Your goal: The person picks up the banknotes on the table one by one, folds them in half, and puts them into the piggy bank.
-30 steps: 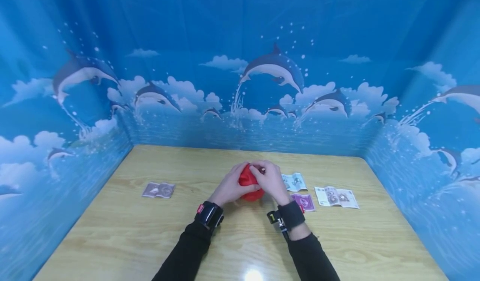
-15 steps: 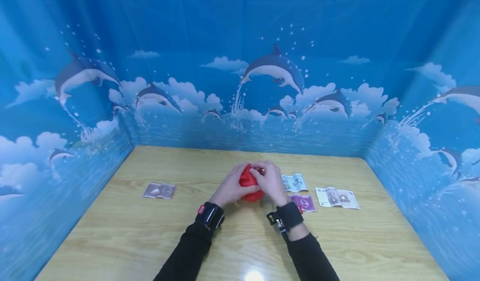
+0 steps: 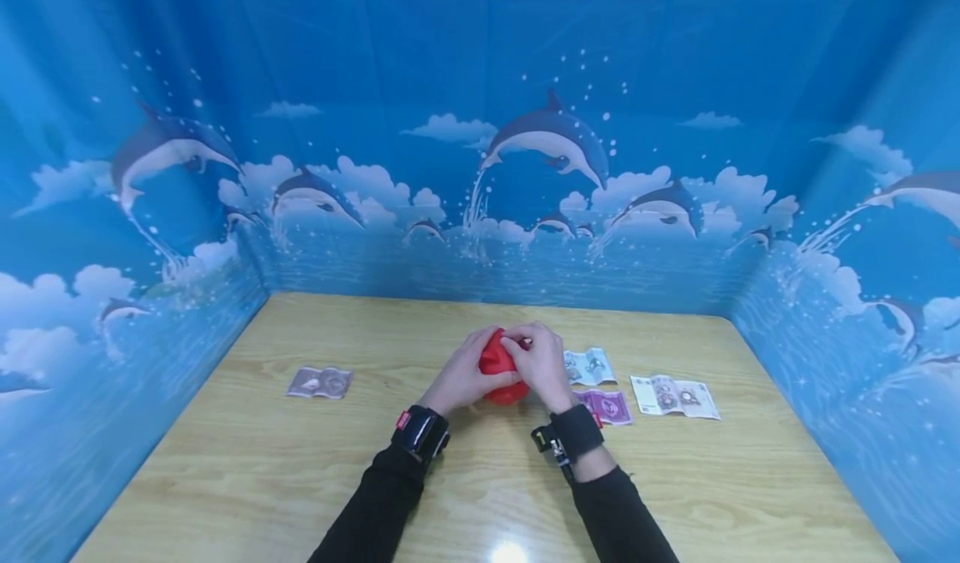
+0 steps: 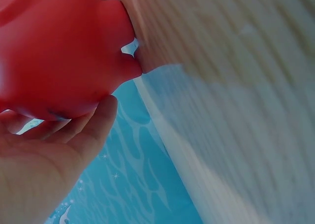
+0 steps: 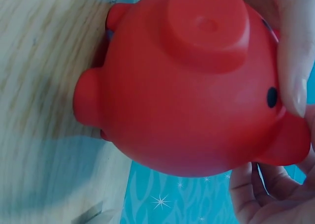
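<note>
A red piggy bank (image 3: 497, 354) stands on the table near the middle, its snout towards the person. My left hand (image 3: 465, 373) grips it from the left side, and in the left wrist view that hand's fingers (image 4: 96, 130) lie against its round body. My right hand (image 3: 542, 361) is bent over the top of the piggy bank, thumb and forefinger close together there. Whatever may be between those fingertips is hidden. In the right wrist view, right-hand fingers (image 5: 243, 192) show beside the ear (image 5: 290, 140), and the left thumb (image 5: 295, 81) lies over the forehead.
A greyish banknote (image 3: 318, 382) lies on the wooden table (image 3: 247, 463) at left. To the right lie a pale blue note (image 3: 592, 365), a purple note (image 3: 611, 407) and a whitish note (image 3: 675, 396). Blue dolphin-print curtains (image 3: 390, 129) enclose the table's back and sides.
Both hands stay at the piggy bank, which keeps its place. The right hand and wrist shift only slightly, and the banknotes lie as before.
</note>
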Demonstrator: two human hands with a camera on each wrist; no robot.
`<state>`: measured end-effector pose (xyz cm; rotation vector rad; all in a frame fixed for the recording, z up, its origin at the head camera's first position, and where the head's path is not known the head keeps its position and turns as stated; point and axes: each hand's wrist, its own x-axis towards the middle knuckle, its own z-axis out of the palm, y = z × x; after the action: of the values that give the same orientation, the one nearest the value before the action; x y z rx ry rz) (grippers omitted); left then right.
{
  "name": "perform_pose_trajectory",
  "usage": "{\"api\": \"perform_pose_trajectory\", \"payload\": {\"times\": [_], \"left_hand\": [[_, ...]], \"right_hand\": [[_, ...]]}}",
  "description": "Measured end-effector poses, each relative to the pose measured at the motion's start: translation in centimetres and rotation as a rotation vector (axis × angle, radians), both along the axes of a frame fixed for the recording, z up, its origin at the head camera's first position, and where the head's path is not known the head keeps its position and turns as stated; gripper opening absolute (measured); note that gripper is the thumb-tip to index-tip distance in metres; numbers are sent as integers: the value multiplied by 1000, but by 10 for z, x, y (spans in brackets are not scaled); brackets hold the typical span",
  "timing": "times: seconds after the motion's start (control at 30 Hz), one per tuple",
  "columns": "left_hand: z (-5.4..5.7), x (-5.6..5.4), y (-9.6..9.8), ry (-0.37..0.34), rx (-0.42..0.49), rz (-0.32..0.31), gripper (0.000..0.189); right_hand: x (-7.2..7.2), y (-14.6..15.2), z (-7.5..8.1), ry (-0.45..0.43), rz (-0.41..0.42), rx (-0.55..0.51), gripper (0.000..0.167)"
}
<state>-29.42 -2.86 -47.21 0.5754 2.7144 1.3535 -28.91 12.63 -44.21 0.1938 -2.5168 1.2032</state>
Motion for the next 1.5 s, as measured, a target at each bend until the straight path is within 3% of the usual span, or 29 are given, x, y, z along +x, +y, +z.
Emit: {"api": "perform_pose_trajectory", "payload": {"times": [0.9,1.2,1.5], "left_hand": [[3,0,-1,-22,32,2,92],[4,-1,0,13,14,6,90],[6,9,-4,1,15,4,84]], "right_hand": [[-1,-3,1,40,-41,35,9],[-4,-1,0,56,-37,-13,11],[-1,-3,-2,33,-41,2,11]]}}
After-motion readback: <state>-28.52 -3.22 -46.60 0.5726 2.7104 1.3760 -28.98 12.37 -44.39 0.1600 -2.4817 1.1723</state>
